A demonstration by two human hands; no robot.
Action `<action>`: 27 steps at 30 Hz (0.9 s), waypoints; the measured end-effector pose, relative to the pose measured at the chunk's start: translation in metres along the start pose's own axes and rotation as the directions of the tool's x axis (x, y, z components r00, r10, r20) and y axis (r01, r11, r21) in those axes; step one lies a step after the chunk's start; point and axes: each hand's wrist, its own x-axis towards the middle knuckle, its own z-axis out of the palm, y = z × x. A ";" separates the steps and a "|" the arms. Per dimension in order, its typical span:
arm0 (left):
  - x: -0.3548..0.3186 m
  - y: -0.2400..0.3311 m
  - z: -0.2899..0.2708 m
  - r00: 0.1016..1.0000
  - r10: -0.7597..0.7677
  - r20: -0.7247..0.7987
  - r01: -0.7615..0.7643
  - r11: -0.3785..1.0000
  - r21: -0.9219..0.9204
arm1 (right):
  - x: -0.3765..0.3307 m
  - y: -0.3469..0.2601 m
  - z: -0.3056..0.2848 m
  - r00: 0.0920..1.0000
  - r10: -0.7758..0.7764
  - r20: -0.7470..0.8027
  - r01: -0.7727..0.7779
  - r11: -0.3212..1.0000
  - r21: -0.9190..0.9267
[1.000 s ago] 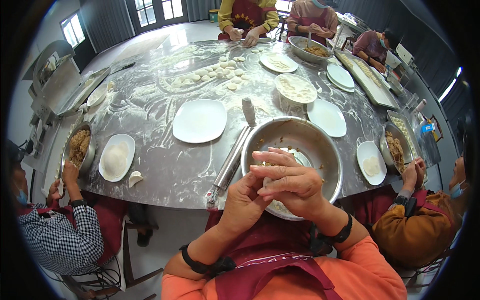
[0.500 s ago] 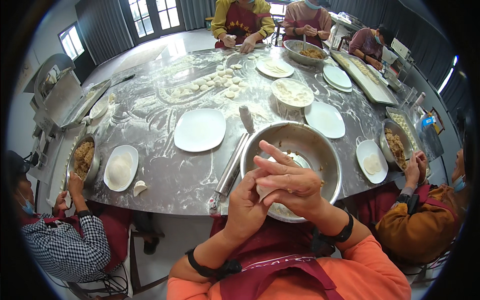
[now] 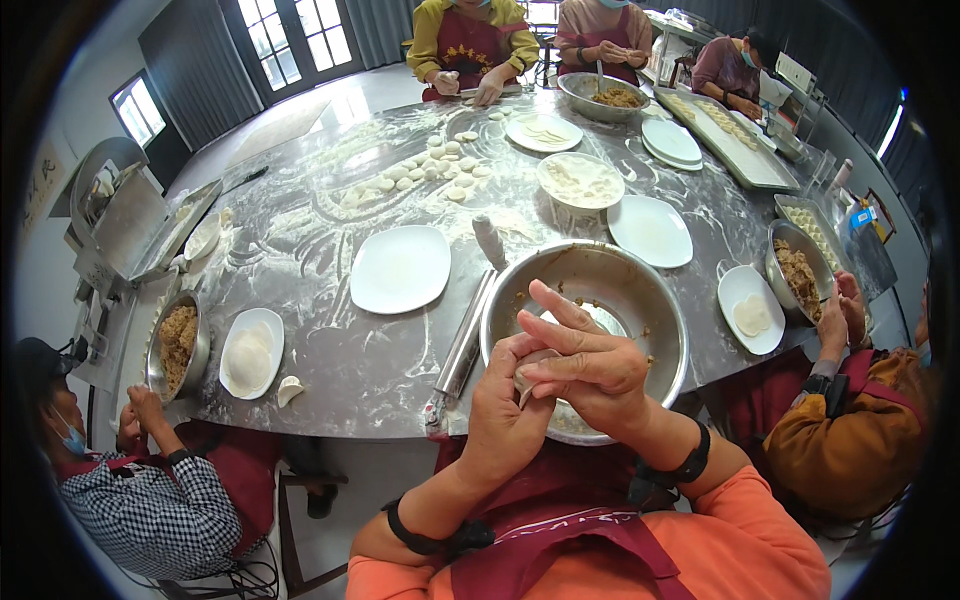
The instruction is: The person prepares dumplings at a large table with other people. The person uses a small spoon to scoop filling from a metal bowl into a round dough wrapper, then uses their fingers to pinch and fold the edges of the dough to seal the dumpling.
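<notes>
Fingers (image 3: pixel 563 306) of right hand (image 3: pixel 598 378) spread wider than before, touching dough (image 3: pixel 533 369).

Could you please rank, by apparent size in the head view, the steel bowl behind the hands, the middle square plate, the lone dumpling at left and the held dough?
1. Steel bowl
2. Square plate
3. Lone dumpling, held dough: unsure, the dough being partly hidden.

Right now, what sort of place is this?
Probably a shared food-prep workroom, perhaps for dumplings: a big flour-dusted table, pale dough rounds on it, and brown filling in a bowl.
</notes>
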 end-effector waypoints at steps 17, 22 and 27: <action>0.018 0.009 0.048 0.986 -0.165 -0.018 0.156 0.959 -0.238 | -0.016 -0.011 -0.036 0.969 0.121 -0.214 -0.134 0.990 -0.049; 0.023 0.020 0.059 0.961 -0.273 0.032 0.270 0.914 -0.303 | -0.025 0.000 -0.049 0.989 0.038 -0.143 -0.068 0.975 -0.212; 0.019 0.030 0.048 0.947 -0.266 0.183 0.320 0.703 -0.635 | -0.025 -0.014 -0.038 0.977 0.076 -0.199 -0.117 0.973 -0.201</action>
